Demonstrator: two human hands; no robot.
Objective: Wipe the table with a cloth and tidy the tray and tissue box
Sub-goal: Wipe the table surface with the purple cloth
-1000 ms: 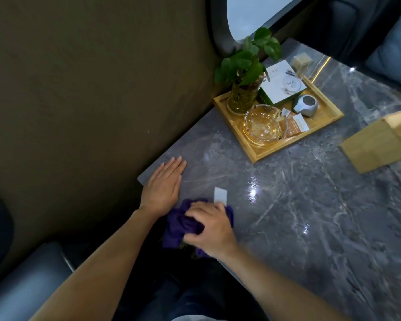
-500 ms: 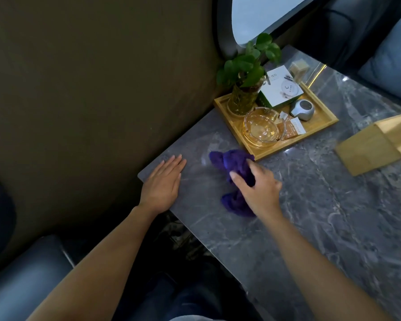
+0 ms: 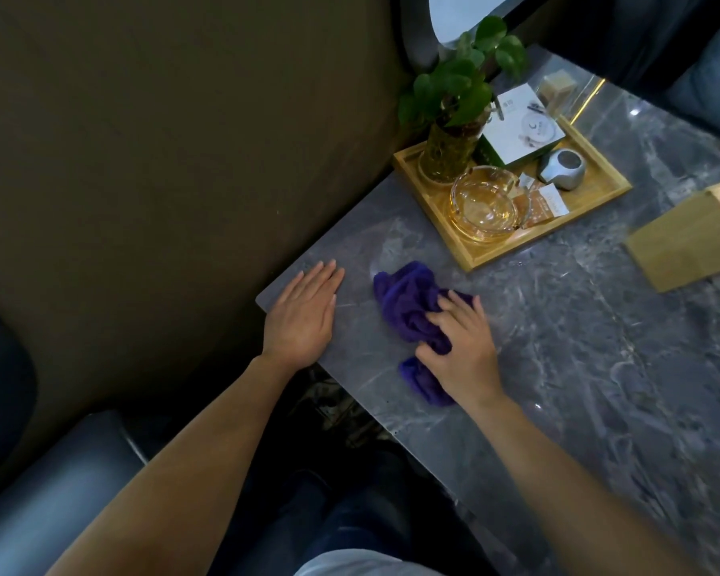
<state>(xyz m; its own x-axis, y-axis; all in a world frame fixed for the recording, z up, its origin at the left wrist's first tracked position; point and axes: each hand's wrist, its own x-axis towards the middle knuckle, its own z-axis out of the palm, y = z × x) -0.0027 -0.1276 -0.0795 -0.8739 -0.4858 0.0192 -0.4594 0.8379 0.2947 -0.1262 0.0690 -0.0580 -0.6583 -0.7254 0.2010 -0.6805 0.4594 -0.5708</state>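
Note:
A crumpled purple cloth (image 3: 408, 305) lies on the grey marble table (image 3: 578, 347) near its left corner. My right hand (image 3: 460, 351) presses down on the cloth's near half, fingers curled into the fabric. My left hand (image 3: 302, 320) rests flat on the table's corner, palm down, fingers together, holding nothing. Behind the cloth stands a wooden tray (image 3: 599, 201) carrying a plant in a glass vase (image 3: 447, 153), a glass ashtray (image 3: 483, 205), a white box (image 3: 522, 126), a grey round device (image 3: 562, 168) and small packets. A wooden tissue box (image 3: 691, 239) sits at the right edge.
A dark wall (image 3: 163, 139) runs along the table's left side, with a window above the tray. A small block (image 3: 560, 87) stands behind the tray. Grey seat cushions are at the lower left (image 3: 46, 484) and upper right. My legs are below the table's near edge.
My right hand swept the cloth from the near edge forward toward the tray, then drew back slightly. My left hand stayed flat on the corner.

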